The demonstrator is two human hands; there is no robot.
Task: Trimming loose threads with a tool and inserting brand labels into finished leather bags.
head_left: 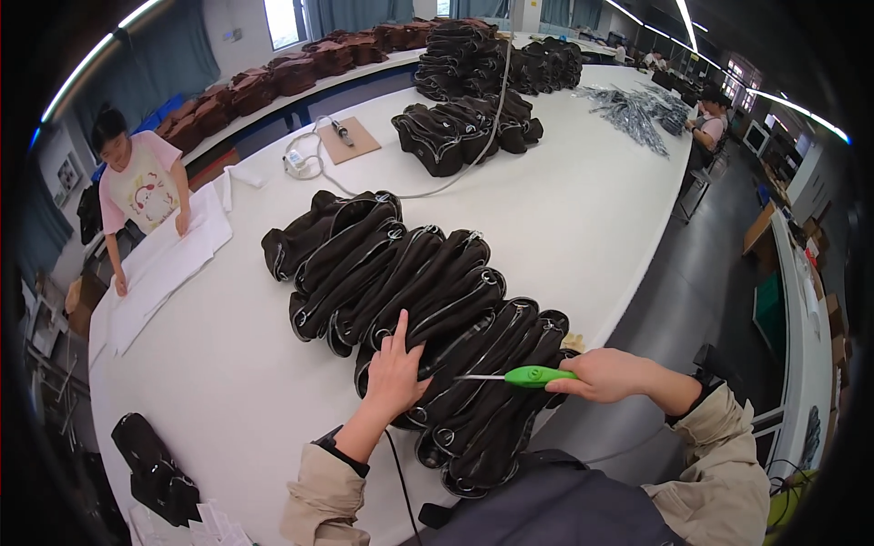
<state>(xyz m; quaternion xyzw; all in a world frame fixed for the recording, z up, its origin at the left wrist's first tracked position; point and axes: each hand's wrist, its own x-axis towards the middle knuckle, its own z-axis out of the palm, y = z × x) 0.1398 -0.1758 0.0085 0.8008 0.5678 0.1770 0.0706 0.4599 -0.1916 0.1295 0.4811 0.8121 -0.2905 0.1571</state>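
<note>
A row of black zippered bags (pixel 391 273) with metal rings lies packed side by side across the white table in front of me. My left hand (pixel 394 371) rests on the bags near the middle of the row, index finger stretched out and thumb apart, gripping nothing. In my right hand (pixel 608 375), at the row's right side, is a green-handled tool (pixel 539 376) with a slim metal rod. The rod points left over the bags toward my left hand. Whether its tip touches the fabric I cannot tell.
Another black bag (pixel 157 469) lies at the near left. Farther back are more black bag stacks (pixel 466 132), a corded tool on a brown board (pixel 350 141) and clear plastic packets (pixel 633 114). A person (pixel 141 177) handles white sheets (pixel 173 259) at the left.
</note>
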